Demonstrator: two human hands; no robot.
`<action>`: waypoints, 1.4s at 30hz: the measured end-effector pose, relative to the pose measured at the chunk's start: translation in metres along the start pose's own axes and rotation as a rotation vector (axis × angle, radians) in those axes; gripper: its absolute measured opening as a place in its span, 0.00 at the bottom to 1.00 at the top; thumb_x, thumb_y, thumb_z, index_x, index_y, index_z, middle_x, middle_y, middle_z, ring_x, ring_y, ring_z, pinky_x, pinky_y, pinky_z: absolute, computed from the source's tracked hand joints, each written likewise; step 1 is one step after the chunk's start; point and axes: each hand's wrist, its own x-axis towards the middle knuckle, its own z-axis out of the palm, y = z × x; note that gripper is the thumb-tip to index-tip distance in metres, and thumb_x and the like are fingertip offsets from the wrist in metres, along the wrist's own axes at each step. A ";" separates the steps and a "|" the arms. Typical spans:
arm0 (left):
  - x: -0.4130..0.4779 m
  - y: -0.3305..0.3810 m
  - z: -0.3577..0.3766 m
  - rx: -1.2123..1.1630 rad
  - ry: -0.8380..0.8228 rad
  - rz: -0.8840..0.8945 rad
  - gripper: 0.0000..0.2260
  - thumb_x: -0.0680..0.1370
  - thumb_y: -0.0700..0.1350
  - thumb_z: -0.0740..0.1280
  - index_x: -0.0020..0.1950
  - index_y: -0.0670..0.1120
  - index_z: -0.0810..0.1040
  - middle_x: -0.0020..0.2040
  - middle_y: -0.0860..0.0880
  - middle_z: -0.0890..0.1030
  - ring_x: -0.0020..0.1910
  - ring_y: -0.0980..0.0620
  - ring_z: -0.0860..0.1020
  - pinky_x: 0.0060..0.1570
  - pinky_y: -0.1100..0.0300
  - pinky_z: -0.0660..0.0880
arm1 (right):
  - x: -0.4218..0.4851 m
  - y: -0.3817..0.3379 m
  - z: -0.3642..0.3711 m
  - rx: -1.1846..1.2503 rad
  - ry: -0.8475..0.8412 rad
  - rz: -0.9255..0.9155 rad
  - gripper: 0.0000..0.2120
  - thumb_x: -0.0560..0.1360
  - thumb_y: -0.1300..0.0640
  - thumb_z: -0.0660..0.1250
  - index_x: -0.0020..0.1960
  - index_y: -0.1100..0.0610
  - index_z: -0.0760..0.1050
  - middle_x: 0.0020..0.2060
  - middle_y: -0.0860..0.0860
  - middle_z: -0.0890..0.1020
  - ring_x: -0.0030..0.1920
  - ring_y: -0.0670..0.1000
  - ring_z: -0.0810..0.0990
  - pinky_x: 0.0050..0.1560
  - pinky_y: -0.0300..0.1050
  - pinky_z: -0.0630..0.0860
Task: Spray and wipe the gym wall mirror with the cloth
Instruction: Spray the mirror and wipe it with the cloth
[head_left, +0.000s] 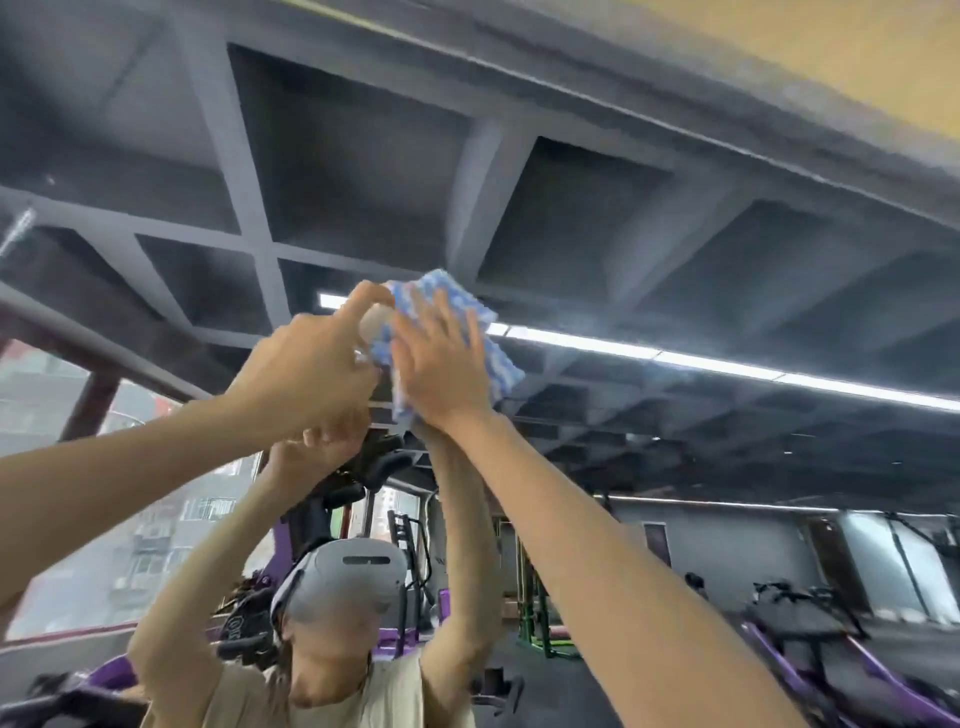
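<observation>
Both arms reach up to the gym wall mirror (675, 249), and the hands meet in its upper middle, well below the top edge.

The right hand (441, 364) lies flat with its fingers straight and spread, pressing the cloth (467, 306) against the glass. The cloth is blue and white with a nubby surface. It shows above and to the right of the fingers, and a narrow strip hangs down past the palm.

The left hand (311, 364) is just beside it, touching or nearly so. Its fingers curl round the spray bottle (375, 319) with the forefinger stretched over the top. Only the pale head of the bottle shows; the body is hidden behind the hand and the cloth's left edge, so its nozzle direction cannot be told.

The two forearms cross the lower half of the view and cover much of the glass there. Between them the mirror gives back the person's own reflection — a grey headset (353, 577), a beige shirt, raised arms.

Elsewhere the glass reflects a dark coffered ceiling, a long light strip (675, 361) running toward the right edge, purple gym machines (831, 654) near the lower right corner, and a window (104, 545) at the left edge. A yellow wall (857, 52) sits above the mirror's top edge.
</observation>
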 end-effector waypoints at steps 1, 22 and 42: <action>0.000 -0.005 -0.003 -0.013 0.017 -0.019 0.22 0.73 0.43 0.62 0.62 0.60 0.60 0.33 0.47 0.78 0.31 0.43 0.75 0.34 0.52 0.73 | 0.004 -0.009 -0.005 -0.020 -0.071 -0.167 0.22 0.82 0.54 0.53 0.75 0.50 0.65 0.76 0.52 0.63 0.77 0.55 0.56 0.74 0.61 0.51; -0.079 -0.129 -0.106 0.124 0.030 -0.209 0.23 0.75 0.36 0.67 0.67 0.51 0.67 0.35 0.52 0.75 0.23 0.54 0.71 0.20 0.71 0.65 | 0.060 -0.155 0.025 0.120 0.019 0.120 0.28 0.80 0.53 0.59 0.78 0.48 0.56 0.78 0.53 0.56 0.78 0.58 0.49 0.74 0.68 0.45; -0.149 -0.167 -0.156 0.164 -0.009 -0.213 0.19 0.77 0.41 0.67 0.65 0.47 0.65 0.47 0.50 0.77 0.32 0.61 0.70 0.33 0.67 0.62 | -0.015 -0.208 0.040 0.111 -0.115 -0.339 0.23 0.83 0.45 0.45 0.77 0.43 0.58 0.78 0.47 0.59 0.78 0.52 0.52 0.75 0.65 0.47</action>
